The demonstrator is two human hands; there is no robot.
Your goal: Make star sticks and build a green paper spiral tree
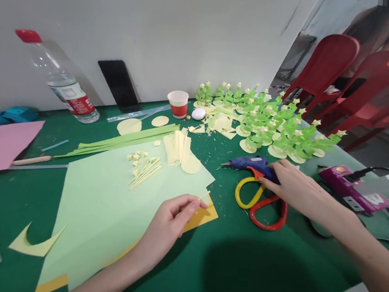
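Between the thumb and fingers of my left hand (178, 215) is a thin pale-yellow paper stick (205, 195), above the corner of the light green paper sheet (100, 210). My right hand (285, 179) is wrapped round the handle of a blue hot glue gun (247, 162), which lies with its nozzle pointing left. Scissors (268, 211) with yellow and red handles rest just below it, their blades hidden. On the sheet lie several similar thin sticks (147, 173), small paper stars (135, 163), pale strips (177, 149) and a pale paper disc (191, 165).
Green paper plants (268, 120) topped with stars crowd the back right. A purple power strip (354, 189) with cords sits at right. Along the wall stand a bottle (73, 92), a black phone (118, 82) and a paper cup (178, 104). Red chairs (334, 63) are beyond the table.
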